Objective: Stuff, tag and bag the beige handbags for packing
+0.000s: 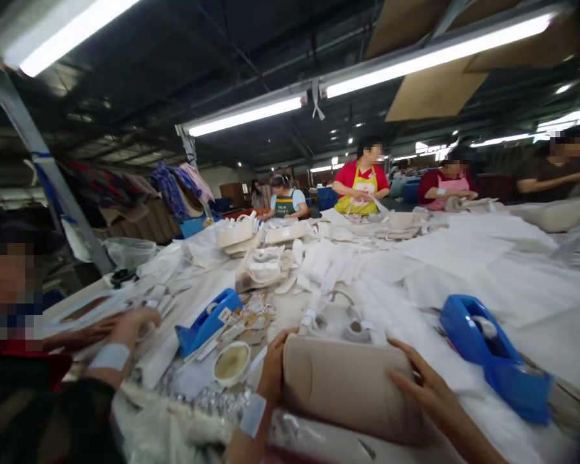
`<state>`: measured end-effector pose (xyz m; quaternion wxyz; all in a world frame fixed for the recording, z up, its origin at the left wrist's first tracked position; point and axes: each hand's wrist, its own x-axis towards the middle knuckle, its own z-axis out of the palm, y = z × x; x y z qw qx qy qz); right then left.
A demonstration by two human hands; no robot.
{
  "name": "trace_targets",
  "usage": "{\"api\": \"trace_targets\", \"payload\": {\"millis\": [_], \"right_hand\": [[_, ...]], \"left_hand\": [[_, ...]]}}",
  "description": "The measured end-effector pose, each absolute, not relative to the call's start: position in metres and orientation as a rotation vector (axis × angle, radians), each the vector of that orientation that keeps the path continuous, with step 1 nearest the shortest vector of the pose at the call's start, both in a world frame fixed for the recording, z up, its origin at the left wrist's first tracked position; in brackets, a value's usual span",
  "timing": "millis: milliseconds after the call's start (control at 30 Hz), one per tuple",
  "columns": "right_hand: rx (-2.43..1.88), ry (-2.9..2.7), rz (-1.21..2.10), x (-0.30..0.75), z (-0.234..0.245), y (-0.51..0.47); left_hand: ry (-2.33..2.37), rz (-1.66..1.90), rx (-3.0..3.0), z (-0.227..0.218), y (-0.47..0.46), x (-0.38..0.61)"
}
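A beige padded bag (pixel 348 386) lies on the white-covered table (pixel 464 270) right in front of me. My left hand (pixel 273 367) grips its left end, fingers curled round the edge, and a white patch shows on that wrist. My right hand (pixel 418 380) lies against the bag's right side with its fingers stretched out and spread. Just behind the bag sits a pale bag part with a handle (pixel 341 319).
One blue tape dispenser (pixel 493 357) stands to my right, another (pixel 207 319) to my left near a small round dish of yellowish paste (pixel 232 363) and loose tags. A co-worker's hands (pixel 125 325) work at the left. Piles of white pieces (pixel 319 258) cover the table; several people stand at its far side.
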<state>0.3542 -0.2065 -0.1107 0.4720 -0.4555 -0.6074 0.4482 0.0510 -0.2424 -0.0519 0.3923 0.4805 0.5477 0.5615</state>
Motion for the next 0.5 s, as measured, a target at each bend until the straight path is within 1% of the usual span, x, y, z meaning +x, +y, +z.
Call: {"api": "trace_targets", "payload": {"millis": [67,133,300,500], "right_hand": [[-1.156,-1.507,1.07,0.352,-0.105,-0.211],[-1.209,-1.546,1.041,0.351,-0.101,-0.214],[-1.266,-1.581,0.976,0.351,-0.098,-0.218],[-1.288,-1.534,0.999,0.344,-0.096,-0.215]], "left_hand": [[1.216,1.48,1.111,-0.064,-0.247,0.051],[1.14,1.505,1.101,-0.068,-0.251,0.047],[1.253,1.443,1.316,-0.067,-0.246,0.045],[1.225,1.4,1.241,-0.071,-0.234,0.046]]}}
